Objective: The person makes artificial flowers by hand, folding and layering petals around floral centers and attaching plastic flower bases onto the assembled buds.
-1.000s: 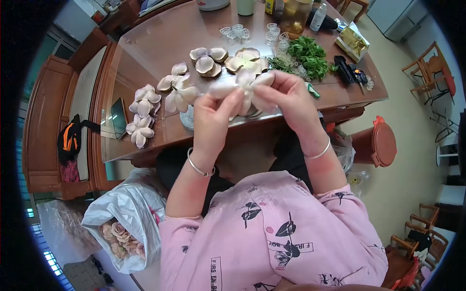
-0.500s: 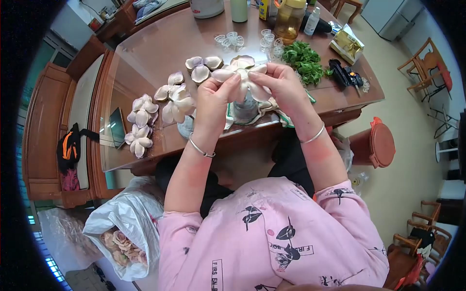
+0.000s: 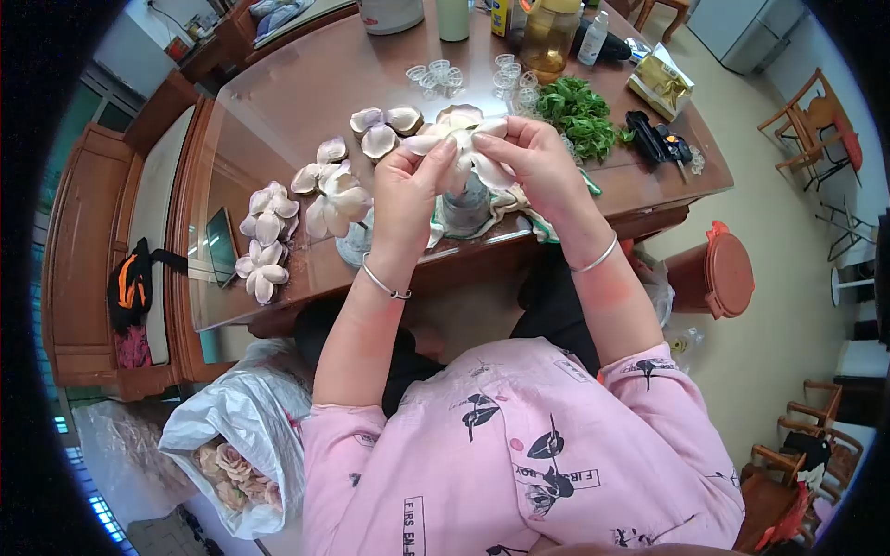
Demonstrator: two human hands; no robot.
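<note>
I see the brown surface (image 3: pixel 306 83) with finished flowers (image 3: pixel 269 208) lying on it. Below its edge, a white plastic bag (image 3: pixel 243 422) contains pinkish roses (image 3: pixel 232 463). Over the surface edge, my left hand (image 3: pixel 408 190) and right hand (image 3: pixel 538 162) both pinch closed on one white fabric flower (image 3: pixel 464 148).

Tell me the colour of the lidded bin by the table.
Reddish-brown bin, seen in the head view.

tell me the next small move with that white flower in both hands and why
Probably press the petals in at the centre. Both the left hand and right hand pinch the white flower above the table, its petals splayed loosely outward.
</note>
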